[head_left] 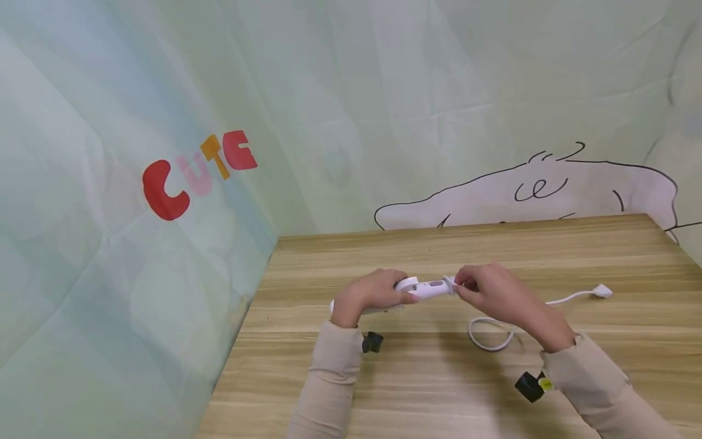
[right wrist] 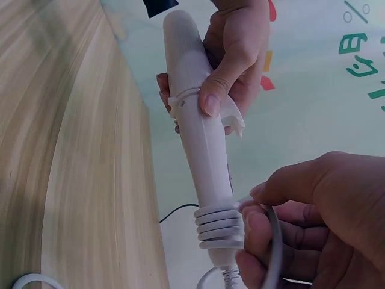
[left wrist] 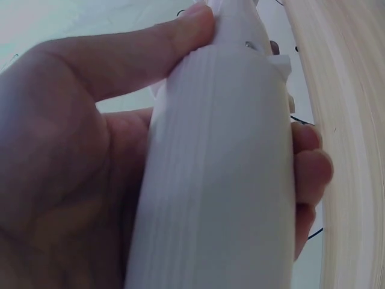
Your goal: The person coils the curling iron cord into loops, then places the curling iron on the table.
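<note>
A white curling iron [head_left: 433,289] is held above the wooden table. My left hand [head_left: 373,289] grips its thick, ribbed barrel [left wrist: 222,156], the thumb laid along the side and fingertips showing round the far edge. In the right wrist view, several turns of white cord [right wrist: 218,226] are wound round the handle's tail end. There my right hand [right wrist: 325,211] pinches the cord between thumb and fingers, close beside these turns. A clip lever [right wrist: 231,115] sticks out near the left thumb. The rest of the cord [head_left: 490,349] loops over the table under my right forearm.
The white plug [head_left: 602,291] lies on the right part of the wooden table [head_left: 428,390]. A printed cloth with coloured letters [head_left: 166,190] hangs at the left and back. Black wrist-camera mounts [head_left: 529,387] stick out below both sleeves.
</note>
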`<state>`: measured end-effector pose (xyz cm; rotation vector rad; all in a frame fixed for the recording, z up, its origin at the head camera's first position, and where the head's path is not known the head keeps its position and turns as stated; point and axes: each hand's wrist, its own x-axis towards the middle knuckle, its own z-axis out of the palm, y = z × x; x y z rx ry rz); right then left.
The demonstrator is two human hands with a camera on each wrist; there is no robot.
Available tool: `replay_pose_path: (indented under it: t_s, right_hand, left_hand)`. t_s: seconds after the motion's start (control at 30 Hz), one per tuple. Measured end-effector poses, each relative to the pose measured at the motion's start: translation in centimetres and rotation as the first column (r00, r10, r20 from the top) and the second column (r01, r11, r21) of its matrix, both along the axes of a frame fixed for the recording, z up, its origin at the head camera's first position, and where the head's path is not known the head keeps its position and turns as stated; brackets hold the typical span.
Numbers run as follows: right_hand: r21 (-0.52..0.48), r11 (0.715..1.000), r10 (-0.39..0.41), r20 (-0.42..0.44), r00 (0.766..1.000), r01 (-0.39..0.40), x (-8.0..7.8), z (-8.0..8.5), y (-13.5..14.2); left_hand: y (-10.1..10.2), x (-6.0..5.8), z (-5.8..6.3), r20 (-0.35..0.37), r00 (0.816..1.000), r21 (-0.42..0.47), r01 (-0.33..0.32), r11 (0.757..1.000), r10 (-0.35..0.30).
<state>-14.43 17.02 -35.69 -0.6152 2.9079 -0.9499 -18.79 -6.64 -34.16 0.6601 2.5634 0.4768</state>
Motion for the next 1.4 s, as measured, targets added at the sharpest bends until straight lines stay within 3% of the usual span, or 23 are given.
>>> replay_pose_path:
  t_s: [0.27,0.4,0.73,1.1,1.4]
  right_hand:
    - [-0.177,0.981,0.107,0.146,0.984,-0.08,0.4,-1.4,0.3]
    - [-0.276,0.952,0.183,0.182,0.966,-0.129,0.4,-2.5,0.5]
    - [-0.448,0.877,0.29,0.208,0.934,-0.172,-0.7,-5.7,1.1]
    - [-0.481,0.865,0.271,0.203,0.941,-0.145,-1.9,-8.1,2.0]
    - [-0.559,0.82,0.247,0.154,0.957,-0.122,-2.7,-8.8,2.2]
  left_hand:
    - [-0.5,-0.1,0.6,-0.025,1.0,0.026,0.012,1.0,-0.011]
    - [-0.7,-0.3,0.7,-0.029,1.0,0.043,0.012,0.999,-0.011]
    - [-1.0,-0.3,0.7,-0.029,0.999,0.082,0.034,0.996,-0.032]
    - [-1.2,-0.2,0.8,-0.015,0.998,0.136,0.066,0.988,-0.064]
    - [-1.2,-0.2,0.7,0.016,0.991,0.182,0.127,0.975,-0.132]
